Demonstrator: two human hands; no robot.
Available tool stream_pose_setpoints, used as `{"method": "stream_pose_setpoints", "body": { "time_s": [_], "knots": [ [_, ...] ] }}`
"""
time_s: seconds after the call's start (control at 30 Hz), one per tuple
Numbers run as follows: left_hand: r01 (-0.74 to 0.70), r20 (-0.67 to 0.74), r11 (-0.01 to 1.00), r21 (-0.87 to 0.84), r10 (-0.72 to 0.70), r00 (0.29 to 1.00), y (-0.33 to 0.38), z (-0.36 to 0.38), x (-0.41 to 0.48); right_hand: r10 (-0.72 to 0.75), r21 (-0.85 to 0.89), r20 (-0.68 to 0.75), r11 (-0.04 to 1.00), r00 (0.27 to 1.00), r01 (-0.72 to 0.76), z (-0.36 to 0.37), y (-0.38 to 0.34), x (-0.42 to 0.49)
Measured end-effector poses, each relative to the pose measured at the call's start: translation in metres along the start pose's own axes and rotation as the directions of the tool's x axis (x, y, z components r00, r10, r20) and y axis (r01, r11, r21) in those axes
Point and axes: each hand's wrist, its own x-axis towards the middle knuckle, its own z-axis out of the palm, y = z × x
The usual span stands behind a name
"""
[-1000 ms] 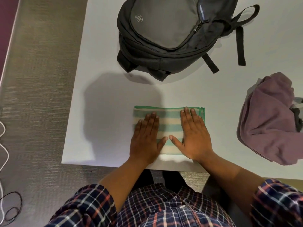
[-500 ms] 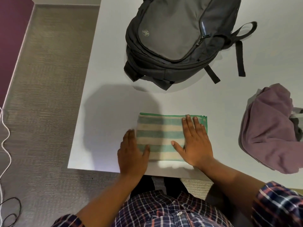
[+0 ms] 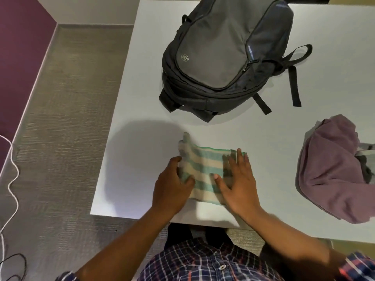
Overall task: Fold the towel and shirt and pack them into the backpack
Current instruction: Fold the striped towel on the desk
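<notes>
Here, the left hand (image 3: 170, 185) pinches the lifted left edge of the green-and-cream striped cloth towel (image 3: 205, 169). The right hand (image 3: 239, 187) presses flat, fingers straight, on its right half, by the near edge of the white table (image 3: 132, 159). Farther off lies the grey fabric backpack (image 3: 223, 53), its small round emblem (image 3: 184, 57) unreadable. A crumpled purple shirt (image 3: 328, 169) sits to the right.

A white worktop (image 3: 142, 159) fills the middle and right. To its left lies grey-beige ribbed carpet floor (image 3: 67, 118), meeting a purple wall (image 3: 18, 47) at far left. A white cable (image 3: 12, 157) snakes along the left edge; a black cable (image 3: 16, 254) loops at the near left corner.
</notes>
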Motion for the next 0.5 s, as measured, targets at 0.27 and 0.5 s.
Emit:
{"method": "stream_pose_setpoints", "body": {
  "time_s": [0.27, 0.5],
  "knots": [
    [-0.205, 0.292, 0.979, -0.014, 0.200, 0.935, 0.039, 0.048, -0.021, 0.279, 0.781, 0.312, 0.470, 0.908, -0.412, -0.044, -0.021, -0.013],
    [-0.372, 0.240, 0.927, 0.048, 0.351, 0.905, 0.036, 0.060, -0.018, 0.367, 0.739, 0.205, 0.550, 0.907, -0.390, -0.048, 0.016, -0.004]
  ]
}}
